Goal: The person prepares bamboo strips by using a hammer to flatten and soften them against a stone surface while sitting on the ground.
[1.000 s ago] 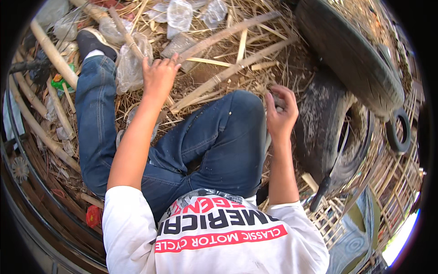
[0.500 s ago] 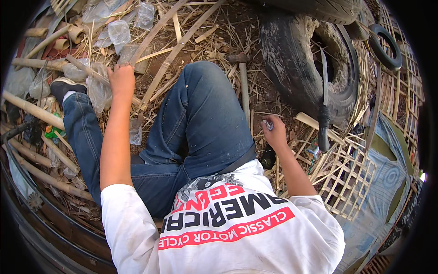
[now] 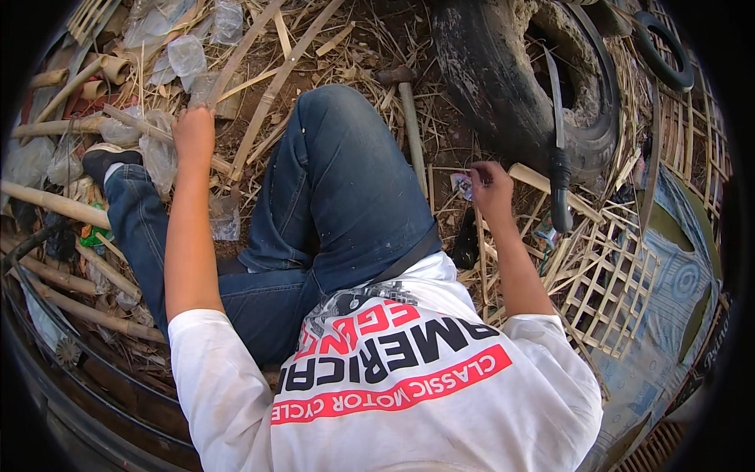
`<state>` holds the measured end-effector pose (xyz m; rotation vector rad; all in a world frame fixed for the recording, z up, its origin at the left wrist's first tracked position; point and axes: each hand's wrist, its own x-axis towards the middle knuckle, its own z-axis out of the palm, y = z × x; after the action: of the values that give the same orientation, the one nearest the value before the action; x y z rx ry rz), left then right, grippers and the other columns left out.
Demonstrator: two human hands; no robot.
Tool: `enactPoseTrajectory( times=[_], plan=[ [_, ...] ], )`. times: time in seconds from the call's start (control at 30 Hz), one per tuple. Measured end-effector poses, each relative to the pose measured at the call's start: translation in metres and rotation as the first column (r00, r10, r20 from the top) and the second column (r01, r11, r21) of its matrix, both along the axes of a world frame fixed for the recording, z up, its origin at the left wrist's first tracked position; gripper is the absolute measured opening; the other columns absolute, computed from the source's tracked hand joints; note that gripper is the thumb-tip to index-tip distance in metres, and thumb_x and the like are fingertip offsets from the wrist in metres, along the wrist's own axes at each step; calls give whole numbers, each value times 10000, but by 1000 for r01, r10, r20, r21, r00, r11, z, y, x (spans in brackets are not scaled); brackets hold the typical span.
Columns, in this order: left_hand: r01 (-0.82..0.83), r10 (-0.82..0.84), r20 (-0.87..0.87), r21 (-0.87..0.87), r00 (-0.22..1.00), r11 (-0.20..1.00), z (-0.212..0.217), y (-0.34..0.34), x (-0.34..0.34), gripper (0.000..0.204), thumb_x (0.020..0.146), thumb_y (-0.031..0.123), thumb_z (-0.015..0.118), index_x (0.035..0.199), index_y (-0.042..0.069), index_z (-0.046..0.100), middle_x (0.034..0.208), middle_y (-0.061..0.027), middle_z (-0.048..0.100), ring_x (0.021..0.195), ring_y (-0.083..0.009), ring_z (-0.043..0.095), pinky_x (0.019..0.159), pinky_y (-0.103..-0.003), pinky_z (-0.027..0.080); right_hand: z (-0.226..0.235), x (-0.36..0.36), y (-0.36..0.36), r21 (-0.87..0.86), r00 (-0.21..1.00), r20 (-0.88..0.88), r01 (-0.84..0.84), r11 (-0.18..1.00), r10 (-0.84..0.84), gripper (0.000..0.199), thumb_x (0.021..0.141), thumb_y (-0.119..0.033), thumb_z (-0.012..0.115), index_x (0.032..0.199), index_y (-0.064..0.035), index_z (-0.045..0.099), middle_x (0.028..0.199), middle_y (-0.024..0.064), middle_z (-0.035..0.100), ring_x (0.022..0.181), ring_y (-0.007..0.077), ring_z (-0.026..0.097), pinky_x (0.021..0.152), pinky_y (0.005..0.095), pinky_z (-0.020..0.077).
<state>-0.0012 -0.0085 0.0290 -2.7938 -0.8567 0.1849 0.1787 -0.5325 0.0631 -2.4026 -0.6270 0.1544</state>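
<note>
My left hand (image 3: pixel 193 134) is closed round the near end of a long split bamboo strip (image 3: pixel 245 52) that slants away to the top of the view. My right hand (image 3: pixel 493 190) is beyond my bent right knee, its fingers curled together; anything inside them is too small to make out. Just left of those fingertips is a small crumpled shiny packet (image 3: pixel 462 186). A hammer (image 3: pixel 410 118) with a wooden handle lies past my knee. Right of it, a long knife (image 3: pixel 559 157) with a black handle leans against an old tyre (image 3: pixel 503 94).
A second bamboo strip (image 3: pixel 287 79) crosses near my left hand. Bamboo poles (image 3: pixel 55 203) and clear plastic bags (image 3: pixel 187 59) litter the left side. To the right are a woven bamboo lattice (image 3: pixel 609 275), a blue patterned cloth (image 3: pixel 668 291) and a small black ring (image 3: pixel 663 51).
My right hand has moved away and slightly right; the crumpled packet, earlier within its fingers, now shows beside them. My left hand keeps its grip on the bamboo strip. The view has shifted slightly.
</note>
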Motion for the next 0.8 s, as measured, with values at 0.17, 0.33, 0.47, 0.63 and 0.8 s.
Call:
enactPoseTrajectory(
  times=[0.17,0.33,0.47,0.63,0.8],
  plan=[
    [13,-15,36,34,999,999,-6,7,-6,316,962,301,555,1072,39,694,1017,-115,695,1012,-287,635,853,-440,493,6,-5,-6,-250,970,77,-207,946,233,120,762,32,671,878,0,671,872,133,647,814,283,655,720,389,523],
    [15,-14,57,-18,998,1000,-5,2,-1,321,962,297,555,1065,32,702,1026,-120,704,1003,-296,637,849,-452,494,-26,-18,3,-695,852,122,-293,657,510,91,746,-109,645,774,-69,721,869,119,650,936,274,603,827,405,447],
    [17,-16,58,-26,998,1000,-3,4,-2,329,961,298,556,1094,33,699,1033,-119,705,1007,-299,637,853,-459,490,-47,-14,8,-724,886,81,-262,638,457,82,727,-120,668,769,-71,718,887,114,644,944,279,604,835,407,455],
    [-7,8,31,-35,999,999,-7,3,-1,336,962,307,555,1113,38,688,1054,-118,700,1020,-295,634,866,-456,482,-60,-9,5,-695,901,21,-299,654,434,124,734,-149,678,827,-76,716,906,111,641,976,288,606,877,423,461],
    [-46,47,43,-25,998,999,-8,5,-7,335,957,317,567,1123,48,681,1049,-113,699,1024,-289,634,875,-450,478,-67,-9,8,-633,938,-42,-292,718,344,221,726,-169,743,896,-42,682,988,145,636,1006,343,588,877,463,471]
  ],
)
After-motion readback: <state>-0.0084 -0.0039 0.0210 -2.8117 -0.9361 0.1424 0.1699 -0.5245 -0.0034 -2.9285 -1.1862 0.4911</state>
